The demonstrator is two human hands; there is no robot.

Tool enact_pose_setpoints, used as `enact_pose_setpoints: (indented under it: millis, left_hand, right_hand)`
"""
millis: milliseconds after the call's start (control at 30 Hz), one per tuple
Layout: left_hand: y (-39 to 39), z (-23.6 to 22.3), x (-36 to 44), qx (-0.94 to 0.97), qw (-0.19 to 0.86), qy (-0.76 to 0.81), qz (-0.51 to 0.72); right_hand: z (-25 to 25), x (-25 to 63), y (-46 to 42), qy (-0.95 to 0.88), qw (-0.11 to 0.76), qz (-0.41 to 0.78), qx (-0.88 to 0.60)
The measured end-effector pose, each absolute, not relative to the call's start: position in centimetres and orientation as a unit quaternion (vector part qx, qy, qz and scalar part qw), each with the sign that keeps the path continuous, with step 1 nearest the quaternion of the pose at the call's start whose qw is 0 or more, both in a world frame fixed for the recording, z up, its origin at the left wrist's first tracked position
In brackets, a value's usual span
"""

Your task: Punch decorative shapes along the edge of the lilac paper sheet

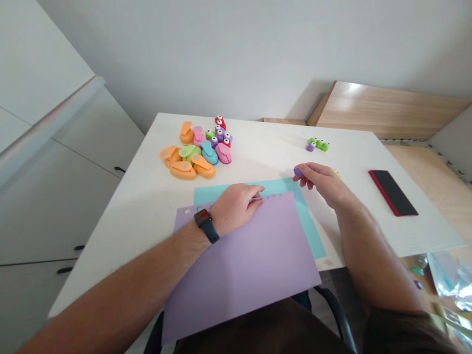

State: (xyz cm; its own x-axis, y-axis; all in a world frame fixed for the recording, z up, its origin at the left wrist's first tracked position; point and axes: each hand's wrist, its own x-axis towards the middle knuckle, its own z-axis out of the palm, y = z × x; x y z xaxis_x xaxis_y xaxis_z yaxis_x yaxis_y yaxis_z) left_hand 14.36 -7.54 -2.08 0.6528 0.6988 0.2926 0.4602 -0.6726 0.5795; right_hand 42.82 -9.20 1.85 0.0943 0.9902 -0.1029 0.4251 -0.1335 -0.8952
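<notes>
My left hand (236, 209), wearing a dark watch (206, 225) at the wrist, pinches the upper edge of a purple paper sheet (250, 270) between thumb and fingers. Two larger round holes show at that sheet's upper left corner, with a row of small holes along the edge to the right of my hand. Beneath it lies a light blue sheet (309, 233), which sticks out at the top and right. Just above the blue sheet's upper right corner, my right hand (324, 184) is closed around a small purple craft punch (298, 172), partly covered by my fingers.
Several large orange punches (183, 169) sit at the back left, with a turquoise punch (209, 152) and small eyed punches (220, 130) beside them. Small green punches (320, 144) stand at the back right. A black, red-edged phone-like slab (394, 192) lies at the right.
</notes>
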Motion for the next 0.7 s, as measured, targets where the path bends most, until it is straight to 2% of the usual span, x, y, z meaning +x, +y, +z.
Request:
enact_pose_setpoints:
  millis: [200,433,600,700]
  left_hand:
    - [-7.6,-2.0,14.4,0.88,0.227,0.333,0.251]
    - [-7.6,-2.1,14.3,0.881,0.225,0.331,0.251]
    - [-7.6,-2.0,14.4,0.881,0.223,0.333,0.25]
    - [-7.6,-2.0,14.4,0.882,0.223,0.333,0.248]
  right_hand:
    - [1.9,42.2,-9.2,-0.552,0.405,0.403,-0.607]
    - [1.6,41.5,-9.2,-0.561,0.371,0.418,-0.61]
    - [0.9,43.6,-8.6,-0.557,0.355,0.324,-0.677]
    - [1.0,44.1,-8.5,-0.546,0.386,0.295,-0.683]
